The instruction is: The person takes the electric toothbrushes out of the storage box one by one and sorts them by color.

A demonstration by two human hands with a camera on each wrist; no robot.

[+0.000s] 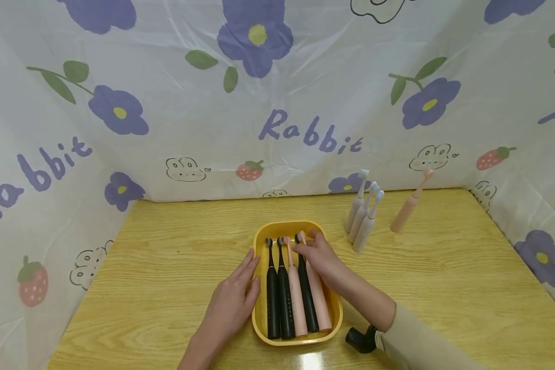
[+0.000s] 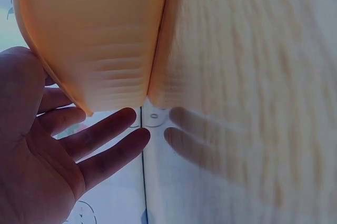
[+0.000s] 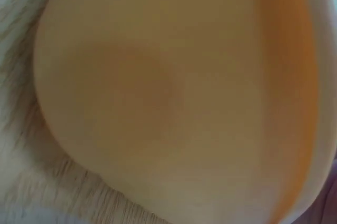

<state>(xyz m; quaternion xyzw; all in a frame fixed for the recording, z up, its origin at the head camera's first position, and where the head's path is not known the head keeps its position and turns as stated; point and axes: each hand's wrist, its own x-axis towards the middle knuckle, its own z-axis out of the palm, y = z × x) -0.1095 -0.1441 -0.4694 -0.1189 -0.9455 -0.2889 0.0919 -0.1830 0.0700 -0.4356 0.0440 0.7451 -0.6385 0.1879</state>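
Yellow tray [image 1: 260,245]: oblong plastic, set on the wooden worktop [image 1: 166,267] near its front edge, long side running away from the person. In the left wrist view its outer wall [image 2: 95,40] fills the upper left; in the right wrist view the tray [image 3: 174,103] is a blur too close to read.

Contents, lying side by side with brush heads pointing away:
- two black electric toothbrushes [image 1: 273,298] at the left;
- one pink electric toothbrush [image 1: 297,300] next;
- a third black toothbrush [image 1: 308,298];
- a second pink toothbrush [image 1: 321,303] against the right wall.

Left hand [image 1: 233,303]: flat on the worktop just beside the tray's left wall, fingers straight and together, fingertips near the rim; holding nothing. From the wrist view the fingers [image 2: 105,129] lie spread and relaxed below the tray's side.

Right hand [image 1: 319,254]: over the tray's far right end, fingers bent down onto the head ends of the third black and second pink brushes. Whether it pinches one or only touches them cannot be told.

Standing apart on the worktop, right of the tray: three white electric toothbrushes [image 1: 363,216] clustered together, and one upright pink toothbrush [image 1: 409,205] further right.
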